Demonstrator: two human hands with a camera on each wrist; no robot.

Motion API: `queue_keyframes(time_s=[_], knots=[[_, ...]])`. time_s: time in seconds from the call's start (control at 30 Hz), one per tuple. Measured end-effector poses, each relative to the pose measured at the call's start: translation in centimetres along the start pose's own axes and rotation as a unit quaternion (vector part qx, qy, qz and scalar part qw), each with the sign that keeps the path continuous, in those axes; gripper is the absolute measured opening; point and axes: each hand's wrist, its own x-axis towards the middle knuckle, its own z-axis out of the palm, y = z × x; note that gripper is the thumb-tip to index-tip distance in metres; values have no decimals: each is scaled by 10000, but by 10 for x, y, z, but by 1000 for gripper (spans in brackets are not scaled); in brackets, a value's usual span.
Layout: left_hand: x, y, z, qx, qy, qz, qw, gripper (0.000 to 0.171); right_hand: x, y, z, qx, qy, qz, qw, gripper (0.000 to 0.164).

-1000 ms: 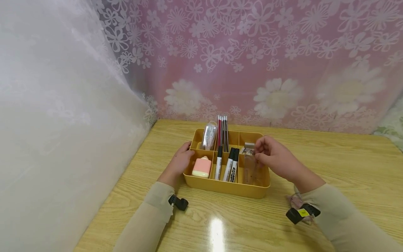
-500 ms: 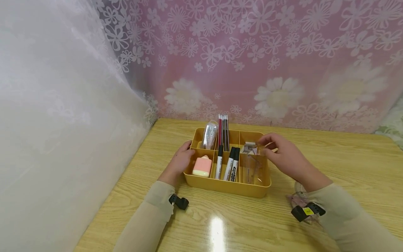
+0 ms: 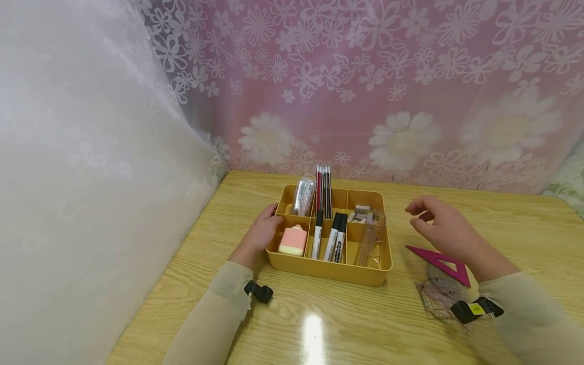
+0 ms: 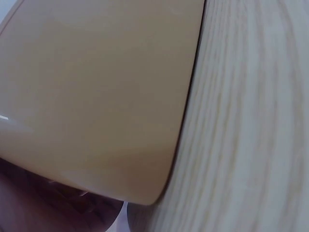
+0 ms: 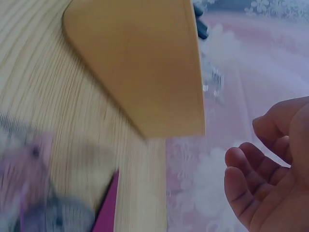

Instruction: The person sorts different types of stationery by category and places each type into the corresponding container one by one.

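Observation:
A yellow desk organizer (image 3: 328, 272) with several compartments stands on the table. My left hand (image 3: 261, 234) grips its left side, thumb at the rim; in the left wrist view the fingers (image 4: 53, 203) are partly hidden behind the organizer's wall (image 4: 106, 96). My right hand (image 3: 444, 230) hovers right of the organizer, fingers loosely bent and nothing between them, as the right wrist view shows too. A clear ruler (image 3: 366, 243) leans in the front right compartment. Below the right hand lie a magenta set square (image 3: 444, 266) and a clear round protractor (image 3: 441, 284).
In the organizer are black-capped markers (image 3: 332, 238), a pink and cream bottle (image 3: 293, 241), pencils (image 3: 324, 190), a clear case (image 3: 303, 195) and white erasers (image 3: 362, 215). Crumpled clear pinkish plastic (image 3: 431, 299) lies near the right sleeve. A flowered pink curtain (image 3: 319, 101) hangs behind the table.
My right hand has let go of the clear ruler at the organizer and moved right, uncovering the magenta set square. The left hand has kept its place on the organizer.

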Motion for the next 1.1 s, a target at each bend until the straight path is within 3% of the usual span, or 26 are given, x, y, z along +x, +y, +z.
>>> queue_keyframes(time_s=[0.17, 0.33, 0.53, 0.8, 0.93, 1.1], knots=[[0, 1, 0, 27, 26, 5, 10000, 51, -6, 19, -8, -259, -170, 57, 9995, 31], [0, 0, 0, 8, 13, -44, 10000, 51, -12, 38, -12, -621, -672, 120, 9957, 34], [0, 0, 0, -37, -22, -50, 10000, 51, -19, 57, -8, -914, -1384, 342, 9856, 38], [-1, -2, 0, 18, 22, -74, 10000, 51, -22, 66, 1, -1517, -1886, 453, 9692, 32], [0, -2, 0, 83, 10, -10, 10000, 51, -23, 63, 5, -1933, -1917, 564, 9606, 23], [1, -2, -1, 78, -93, 219, 9997, 52, -27, 58, 9, -2222, -1700, 494, 9588, 13]])
